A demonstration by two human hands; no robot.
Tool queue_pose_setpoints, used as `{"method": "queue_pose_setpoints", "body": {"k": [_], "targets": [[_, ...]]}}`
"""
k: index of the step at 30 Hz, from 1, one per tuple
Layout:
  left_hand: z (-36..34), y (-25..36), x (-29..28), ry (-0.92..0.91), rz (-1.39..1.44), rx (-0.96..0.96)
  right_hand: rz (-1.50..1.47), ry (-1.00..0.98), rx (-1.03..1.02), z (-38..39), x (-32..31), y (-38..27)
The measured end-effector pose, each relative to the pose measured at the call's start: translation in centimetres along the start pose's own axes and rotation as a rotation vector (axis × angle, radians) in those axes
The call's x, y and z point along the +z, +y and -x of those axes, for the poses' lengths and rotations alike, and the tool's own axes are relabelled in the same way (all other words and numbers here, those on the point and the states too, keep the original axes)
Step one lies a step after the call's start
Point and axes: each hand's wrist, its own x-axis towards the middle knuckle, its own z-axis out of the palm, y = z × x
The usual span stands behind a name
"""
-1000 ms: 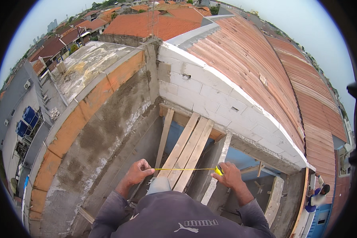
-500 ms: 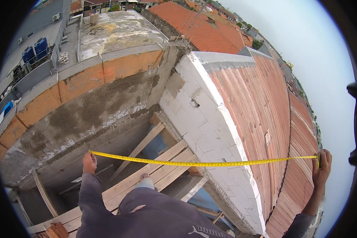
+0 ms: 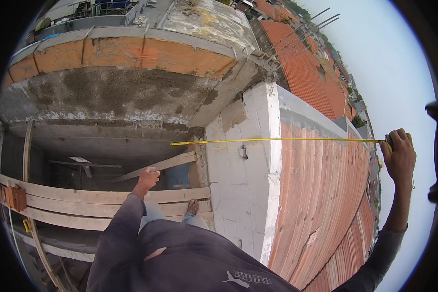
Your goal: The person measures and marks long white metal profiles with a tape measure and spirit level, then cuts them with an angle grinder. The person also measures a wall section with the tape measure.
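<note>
My right hand is raised at the far right, closed around a dark tape measure. From it the yellow tape blade runs nearly level to the left, across the reddish roof sheets and the pale block wall. The blade's free end hangs in the air left of the wall, above a slanting timber. Below that end and apart from it is my left hand, its fingers curled in. Whether anything small sits in those fingers is hidden.
My feet are on wooden planks laid over a deep opening. Orange-red blocks lie at their left end. Beyond stands a rough concrete beam with orange boards. Ridged reddish roofing slopes away at the right.
My left hand has let go of the tape's end and sits lower and to the right. The blade is shorter and higher in view. My right hand has risen, and the view has turned.
</note>
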Motion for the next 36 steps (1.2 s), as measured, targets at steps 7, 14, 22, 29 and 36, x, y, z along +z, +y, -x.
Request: {"method": "queue_pose_setpoints", "body": {"k": [7, 14, 22, 29, 36], "targets": [[9.5, -28.9, 3.8, 0.252, -0.846, -0.149, 0.100, -0.040, -0.149, -16.3, 17.7, -10.4], [25.3, -39.3, 13.8, 0.103, -1.144, -0.274, 0.213, -0.038, -0.250, -27.2, 29.0, -17.9], [24.1, -39.5, 22.3, 0.586, 0.303, -0.623, 0.284, 0.036, -0.295, -32.5, 33.3, -22.1], [21.1, -41.0, 27.9, 0.729, 0.206, -0.440, 0.307, 0.100, -0.373, -34.3, 35.5, -22.7], [21.4, -40.2, 32.1, 0.725, 0.343, -0.683, 0.329, 0.155, -0.415, -36.8, 37.9, -21.7]]}}
